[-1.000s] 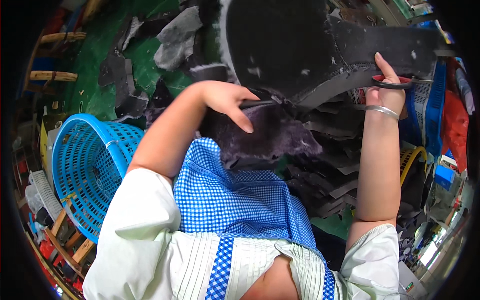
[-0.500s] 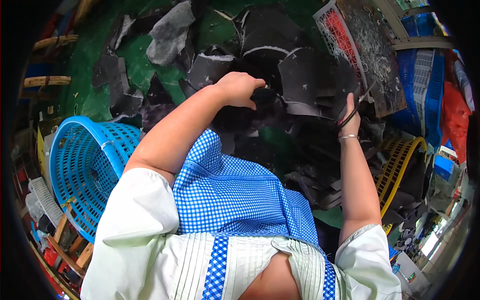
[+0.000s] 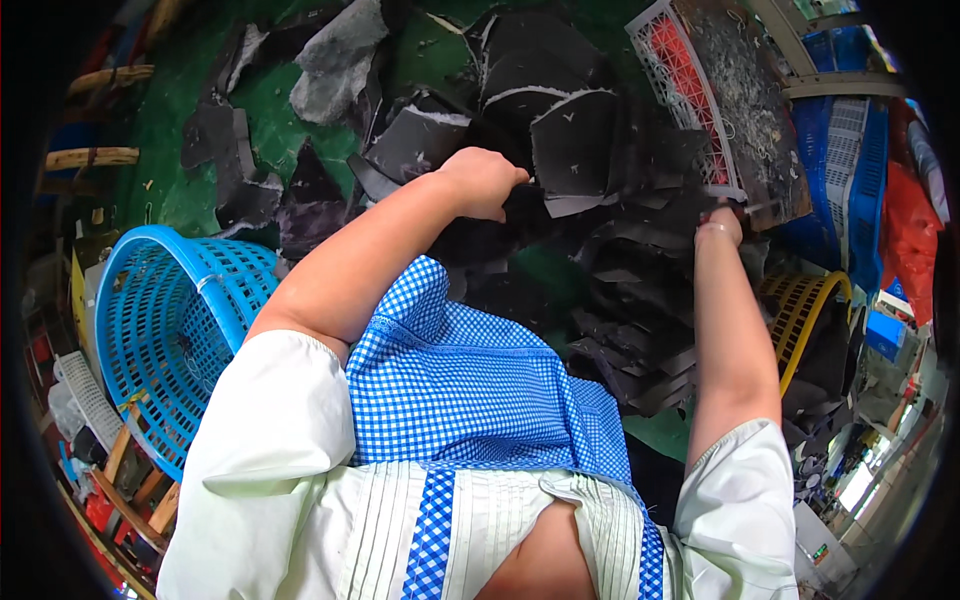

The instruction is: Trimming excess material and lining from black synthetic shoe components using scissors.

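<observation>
My left hand is closed at the middle of the pile, its fingertips on dark sheet material. What they pinch is a piece of black sheet, partly hidden by the hand. Just right of it lies a larger black sheet piece with a pale frayed edge. Farther right, my right hand is wrapped round scissors, whose blurred blades point to the right. The handles are mostly hidden in the fist. Several black offcuts lie stacked between the right forearm and the apron.
A blue plastic basket leans at the left. A yellow basket stands right of my right forearm. Near the right hand are a white-and-red lattice crate and a worn board. Grey fuzzy scraps lie on the green floor.
My right hand has moved right and slightly down with the scissors, which now point right. The larger black sheet has shifted left and up. My left hand has barely moved.
</observation>
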`<move>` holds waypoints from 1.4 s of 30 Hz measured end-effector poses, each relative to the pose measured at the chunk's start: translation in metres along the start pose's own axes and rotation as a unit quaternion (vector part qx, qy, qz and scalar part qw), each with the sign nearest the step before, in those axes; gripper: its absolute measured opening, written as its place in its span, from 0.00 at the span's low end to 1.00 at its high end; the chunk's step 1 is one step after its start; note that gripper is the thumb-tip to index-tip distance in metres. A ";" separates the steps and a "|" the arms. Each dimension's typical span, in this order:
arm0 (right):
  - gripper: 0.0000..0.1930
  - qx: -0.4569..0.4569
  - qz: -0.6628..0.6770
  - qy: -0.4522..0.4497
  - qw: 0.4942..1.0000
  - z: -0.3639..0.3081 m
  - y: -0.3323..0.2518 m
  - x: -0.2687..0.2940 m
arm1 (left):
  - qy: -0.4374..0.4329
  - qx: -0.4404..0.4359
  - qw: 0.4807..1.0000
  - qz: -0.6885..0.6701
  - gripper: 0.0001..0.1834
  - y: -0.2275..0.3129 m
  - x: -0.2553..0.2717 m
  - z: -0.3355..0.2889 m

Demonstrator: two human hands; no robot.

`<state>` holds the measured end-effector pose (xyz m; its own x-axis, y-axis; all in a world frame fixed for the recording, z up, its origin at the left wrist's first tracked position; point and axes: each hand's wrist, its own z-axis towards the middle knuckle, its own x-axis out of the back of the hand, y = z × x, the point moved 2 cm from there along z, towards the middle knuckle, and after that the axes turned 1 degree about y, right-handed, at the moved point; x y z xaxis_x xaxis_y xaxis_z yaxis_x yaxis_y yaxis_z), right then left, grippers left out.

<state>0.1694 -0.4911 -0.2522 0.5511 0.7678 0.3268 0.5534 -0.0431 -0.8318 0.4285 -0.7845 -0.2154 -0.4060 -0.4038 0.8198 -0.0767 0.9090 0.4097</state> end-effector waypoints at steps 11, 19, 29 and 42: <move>0.29 -0.093 -0.487 -0.634 0.594 -0.188 0.070 0.095 | 0.029 0.011 1.000 -0.004 0.31 -0.006 -0.002 -0.018; 0.37 -0.002 -0.568 -0.560 0.604 -0.200 0.078 0.070 | 0.054 0.012 0.998 0.016 0.33 -0.011 -0.007 -0.024; 0.34 -0.090 -0.544 -0.577 0.602 -0.200 0.088 0.073 | 0.045 0.018 0.998 0.040 0.25 -0.008 -0.007 -0.024; 0.33 -0.079 -0.462 -0.585 0.662 -0.194 0.104 0.079 | 0.011 0.060 0.997 0.049 0.33 -0.018 0.007 -0.037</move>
<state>0.3914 -0.5584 -0.2255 -0.8779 0.4785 0.0151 0.4258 0.7947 -0.4326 0.4605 -0.8077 -0.2020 -0.3972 -0.3126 0.8629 -0.1469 0.9497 0.2765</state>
